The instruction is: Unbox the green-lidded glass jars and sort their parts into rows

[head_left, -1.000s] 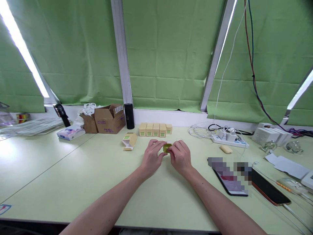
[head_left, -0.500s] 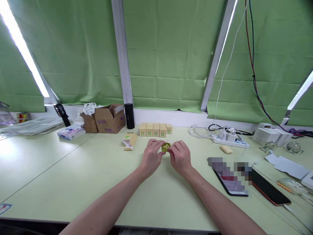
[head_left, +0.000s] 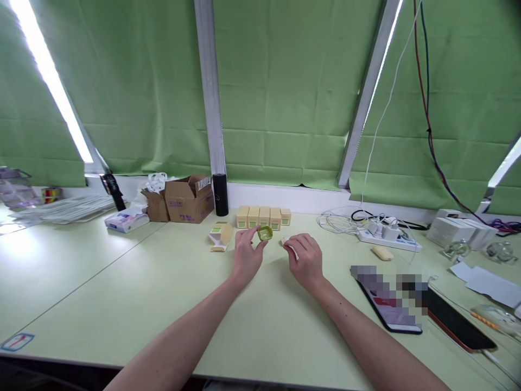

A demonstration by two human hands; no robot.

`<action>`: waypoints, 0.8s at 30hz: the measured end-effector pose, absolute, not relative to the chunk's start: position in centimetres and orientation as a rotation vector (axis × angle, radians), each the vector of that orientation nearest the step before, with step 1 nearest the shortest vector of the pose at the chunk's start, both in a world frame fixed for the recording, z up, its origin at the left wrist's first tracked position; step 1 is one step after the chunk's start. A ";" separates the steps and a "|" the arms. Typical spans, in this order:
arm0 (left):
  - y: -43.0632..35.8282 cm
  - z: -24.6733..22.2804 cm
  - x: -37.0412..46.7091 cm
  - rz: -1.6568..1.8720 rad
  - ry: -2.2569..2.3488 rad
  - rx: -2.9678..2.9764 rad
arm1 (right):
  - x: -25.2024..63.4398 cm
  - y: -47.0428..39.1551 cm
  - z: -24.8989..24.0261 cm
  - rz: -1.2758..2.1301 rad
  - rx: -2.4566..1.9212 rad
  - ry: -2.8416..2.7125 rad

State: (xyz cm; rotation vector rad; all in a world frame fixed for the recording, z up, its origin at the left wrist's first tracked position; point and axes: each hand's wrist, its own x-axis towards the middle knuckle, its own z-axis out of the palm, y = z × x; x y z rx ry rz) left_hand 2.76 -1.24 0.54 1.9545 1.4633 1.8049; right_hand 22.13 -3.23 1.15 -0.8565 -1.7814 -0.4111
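My left hand (head_left: 247, 256) grips a small olive-green cup (head_left: 266, 233) between thumb and fingers. The cup is tilted so its hollow inside faces me. To its right, apart from the cup, my right hand (head_left: 307, 259) is closed in a pinch on a small pale piece (head_left: 284, 240), too small to identify. An opened cream carton (head_left: 222, 234) with flaps out lies left of my left hand. Behind both hands stands a row of several small cream cartons (head_left: 264, 216), each with a green square on its front.
A brown cardboard box (head_left: 189, 202) and a black cylinder (head_left: 220, 194) stand at the back. A tissue pack (head_left: 127, 220) lies left. On the right are a power strip (head_left: 391, 238) with tangled cables, a beige oval object (head_left: 382, 253) and two phones, one dark (head_left: 462, 320).
My hands have moved apart. The green cup stays in my left hand, now tilted with its hollow showing, and my right hand has come away with a small pale piece.
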 end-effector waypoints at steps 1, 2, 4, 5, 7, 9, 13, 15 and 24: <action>-1.1 0.6 2.6 1.824 1.475 1.905 | 22.1 -2.8 1.1 -0.409 -0.870 -1.792; -1.0 0.7 2.5 1.844 1.483 1.859 | 22.0 -2.3 1.1 -0.411 -0.887 -1.807; -0.7 0.8 2.3 1.882 1.487 1.770 | 21.5 -1.1 1.0 -0.419 -0.932 -1.840; -0.6 0.8 2.2 1.899 1.486 1.728 | 21.2 -0.4 0.9 -0.429 -0.960 -1.860; -0.5 0.9 2.2 1.918 1.484 1.664 | 20.5 1.0 0.8 -0.457 -1.032 -1.917; -0.5 1.0 2.2 1.921 1.478 1.636 | 19.5 2.4 0.6 -0.465 -1.152 -1.983; -0.7 1.0 2.3 1.932 1.444 1.623 | 17.8 4.7 -0.1 -0.456 -1.277 -2.032; -0.6 0.9 2.4 1.930 1.434 1.621 | 17.2 5.4 -0.6 -0.453 -1.307 -2.042; -0.9 1.4 2.6 1.847 1.392 1.506 | 16.7 5.8 -1.9 -0.471 -1.368 -2.044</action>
